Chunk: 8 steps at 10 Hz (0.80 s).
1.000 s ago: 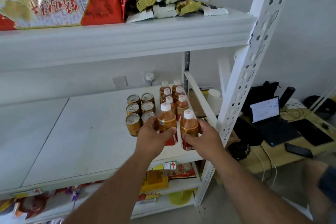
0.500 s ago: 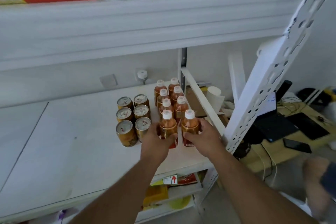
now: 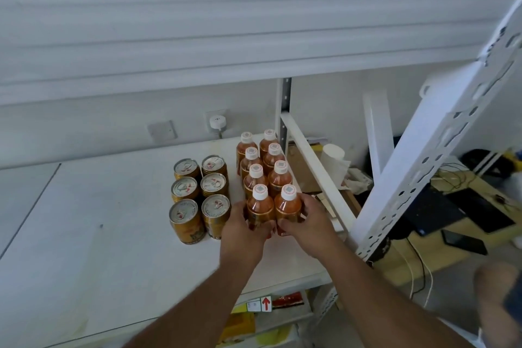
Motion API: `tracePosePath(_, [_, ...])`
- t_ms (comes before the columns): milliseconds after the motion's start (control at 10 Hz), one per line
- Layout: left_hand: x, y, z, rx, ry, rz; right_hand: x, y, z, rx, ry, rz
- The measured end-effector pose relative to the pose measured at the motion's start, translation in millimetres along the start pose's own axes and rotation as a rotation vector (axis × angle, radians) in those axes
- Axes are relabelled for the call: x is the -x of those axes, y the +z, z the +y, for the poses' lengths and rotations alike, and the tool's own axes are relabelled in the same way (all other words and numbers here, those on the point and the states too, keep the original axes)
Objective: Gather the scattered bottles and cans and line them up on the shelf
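Since a second ago the two front bottles have been pushed back and now stand touching the bottles behind them, side by side, and the camera has tipped lower and closer to the shelf. Nearest, both bare forearms reach in from the bottom edge. The left hand (image 3: pixel 242 232) has its fingers wrapped around the left front bottle (image 3: pixel 260 210), thumb on its near face, and the right hand (image 3: pixel 306 227) is clamped the same way on the right front bottle (image 3: pixel 288 207); the two bottles touch each other and stand upright near the front right part of the white shelf board (image 3: pixel 113 234). Behind them six more amber bottles with white caps (image 3: pixel 264 159) stand upright in two tight columns, so the block is two wide and four deep, running back toward the rear upright. Just to the left, close beside the bottles, six gold cans (image 3: pixel 199 193) stand upright in a two-by-three block, pull-tab tops up. Past them a wall socket with a white plug (image 3: pixel 217 124) sits on the back wall. Overhead, the upper shelf (image 3: pixel 254 22) carries snack packets, mostly cut off by the frame. To the right, beyond the perforated white post (image 3: pixel 440 155), a laptop (image 3: pixel 432 212) rests on a wooden desk.
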<state>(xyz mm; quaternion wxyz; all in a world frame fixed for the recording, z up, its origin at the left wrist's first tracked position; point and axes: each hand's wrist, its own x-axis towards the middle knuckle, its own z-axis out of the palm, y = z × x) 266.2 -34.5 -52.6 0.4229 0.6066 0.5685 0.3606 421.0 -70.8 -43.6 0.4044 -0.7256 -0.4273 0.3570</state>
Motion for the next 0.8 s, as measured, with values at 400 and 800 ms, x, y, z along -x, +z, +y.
tracePosePath(400, [10, 4, -8, -0.131, -0.007, 0.002, 5, 3, 5, 0.145, -0.021, 0.01])
tracePosePath(800, [6, 5, -11, -0.215, -0.049, 0.055, -2, 11, 14, 0.151, -0.016, 0.012])
